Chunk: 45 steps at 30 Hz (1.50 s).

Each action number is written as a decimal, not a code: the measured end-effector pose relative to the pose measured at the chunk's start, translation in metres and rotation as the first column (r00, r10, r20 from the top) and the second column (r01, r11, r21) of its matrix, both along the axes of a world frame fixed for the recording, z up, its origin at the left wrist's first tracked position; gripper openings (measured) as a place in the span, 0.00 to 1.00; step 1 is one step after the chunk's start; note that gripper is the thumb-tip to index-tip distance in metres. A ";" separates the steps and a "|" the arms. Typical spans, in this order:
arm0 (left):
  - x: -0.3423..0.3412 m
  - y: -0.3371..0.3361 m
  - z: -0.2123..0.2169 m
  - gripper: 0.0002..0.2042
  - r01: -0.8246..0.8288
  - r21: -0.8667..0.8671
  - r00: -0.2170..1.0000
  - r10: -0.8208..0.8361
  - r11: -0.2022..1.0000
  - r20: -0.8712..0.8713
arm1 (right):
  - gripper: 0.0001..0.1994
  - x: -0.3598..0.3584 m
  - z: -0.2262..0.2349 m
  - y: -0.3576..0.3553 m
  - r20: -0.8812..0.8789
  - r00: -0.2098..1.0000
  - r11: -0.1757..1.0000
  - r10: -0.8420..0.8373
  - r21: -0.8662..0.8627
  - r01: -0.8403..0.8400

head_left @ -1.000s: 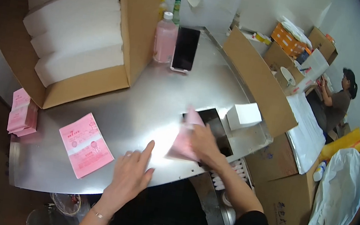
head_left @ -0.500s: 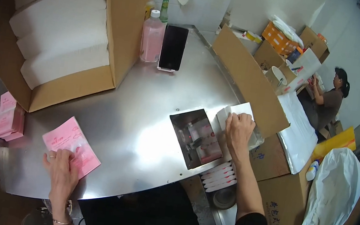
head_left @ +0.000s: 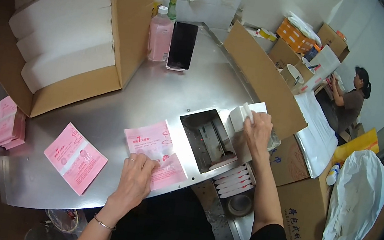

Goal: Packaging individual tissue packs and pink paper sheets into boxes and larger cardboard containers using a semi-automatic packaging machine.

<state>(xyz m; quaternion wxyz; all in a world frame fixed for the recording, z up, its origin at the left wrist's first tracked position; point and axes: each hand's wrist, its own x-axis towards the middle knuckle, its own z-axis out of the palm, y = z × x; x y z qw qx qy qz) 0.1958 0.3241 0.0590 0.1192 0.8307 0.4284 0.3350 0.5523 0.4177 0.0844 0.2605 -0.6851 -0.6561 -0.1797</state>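
While the left hand [head_left: 135,181] presses flat-fingered on a pink packet [head_left: 154,154] just left of the metal tray [head_left: 209,140], the right hand [head_left: 257,130] pinches a white pad [head_left: 241,116] right of it; filling seemingly comes next, needing the packet opened.

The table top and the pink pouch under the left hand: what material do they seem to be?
Table top: likely stainless steel, brushed, with a dull grey sheen and soft glare. Pink pouch under the left hand: probably thin plastic film or coated paper; it lies flat and slightly glossy.
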 end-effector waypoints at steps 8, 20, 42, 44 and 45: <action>-0.003 -0.005 0.007 0.26 -0.118 0.007 0.988 0.118 0.993 -0.103 | 0.16 -0.150 -0.026 -0.097 0.166 0.529 0.539 0.832 -0.018 -0.842; -0.002 -0.005 0.003 0.24 -0.226 0.128 0.913 0.256 0.966 -0.319 | 0.15 -0.116 -0.001 -0.044 0.049 0.852 0.852 0.521 0.032 -0.522; 0.004 0.003 0.025 0.34 -0.128 -0.101 0.965 0.101 0.987 -0.241 | 0.15 -0.150 -0.020 -0.123 0.120 0.469 0.478 0.875 -0.067 -0.876; 0.014 -0.002 0.023 0.36 -0.102 -0.061 0.977 0.088 0.993 -0.193 | 0.16 -0.154 -0.037 -0.090 0.031 0.556 0.556 0.831 -0.094 -0.826; 0.022 -0.007 0.023 0.38 -0.075 -0.023 0.988 0.071 0.997 -0.140 | 0.16 -0.155 -0.042 -0.072 -0.054 0.636 0.625 0.770 -0.139 -0.768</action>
